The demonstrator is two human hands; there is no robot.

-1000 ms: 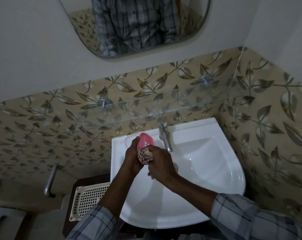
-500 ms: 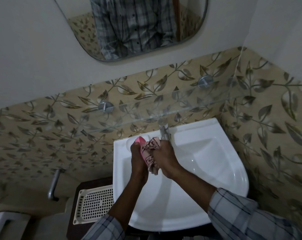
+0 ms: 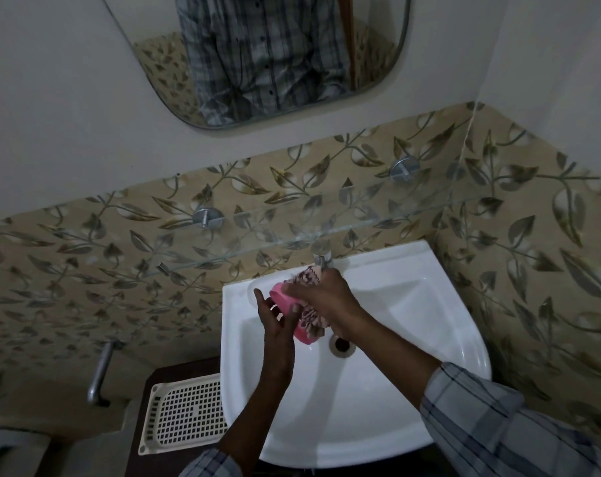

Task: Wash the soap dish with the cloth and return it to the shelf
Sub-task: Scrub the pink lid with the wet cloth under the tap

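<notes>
A metal pipe [image 3: 101, 373] is mounted on the wall at the far left. A perforated cream tray [image 3: 185, 413] is placed just beside the left rim of the white sink [image 3: 412, 339]. Over the basin, the pink soap dish [image 3: 280, 299] is held on edge by the left hand [image 3: 275, 328]. The thumb is laid on the dish's face, the forefinger is extended, and the other fingers are hidden behind the dish. A patterned cloth [image 3: 309, 278] is pressed against the dish and is clutched by the right hand [image 3: 330, 299], whose fingers are curled round it. The tap [image 3: 321, 254] is located just behind the cloth. The drain [image 3: 342, 344] is visible beside the right wrist. The glass shelf [image 3: 361, 225] is fixed to the leaf-patterned tiles above the sink.
</notes>
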